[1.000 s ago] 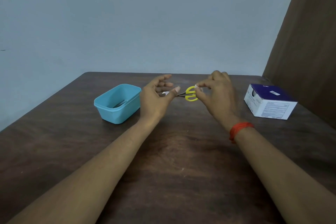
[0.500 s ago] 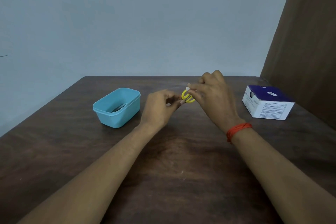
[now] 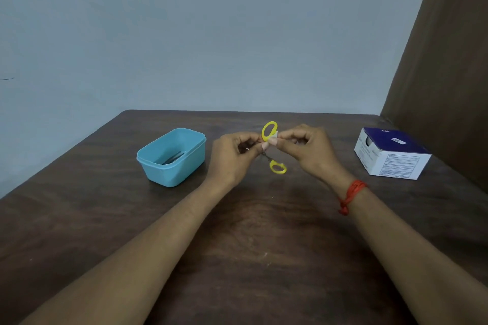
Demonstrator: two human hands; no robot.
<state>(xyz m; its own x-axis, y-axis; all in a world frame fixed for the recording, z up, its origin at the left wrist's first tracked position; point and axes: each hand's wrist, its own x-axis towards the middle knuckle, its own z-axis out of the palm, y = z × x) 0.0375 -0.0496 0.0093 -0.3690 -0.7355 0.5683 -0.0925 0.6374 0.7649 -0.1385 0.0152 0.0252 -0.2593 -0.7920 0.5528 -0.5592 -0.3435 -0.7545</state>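
Small scissors with yellow loop handles (image 3: 269, 131) are held above the middle of the dark wooden table (image 3: 237, 258). The handles are spread wide: one loop points up, the other (image 3: 277, 167) hangs below. My left hand (image 3: 232, 158) grips the blade end, which its fingers hide. My right hand (image 3: 307, 152) pinches a small white piece (image 3: 274, 135) against the upper loop. Both hands are curled and almost touch each other.
A light-blue plastic tub (image 3: 171, 157) stands left of my hands with thin metal tools inside. A white and dark-blue cardboard box (image 3: 390, 157) sits at the right, near a brown wall panel (image 3: 449, 60). A red thread band (image 3: 351, 195) circles my right wrist.
The scissors have turned from lying sideways with handles together to handles spread, one loop up and one down. My left hand has curled shut around the blade end. Both hands moved closer together.
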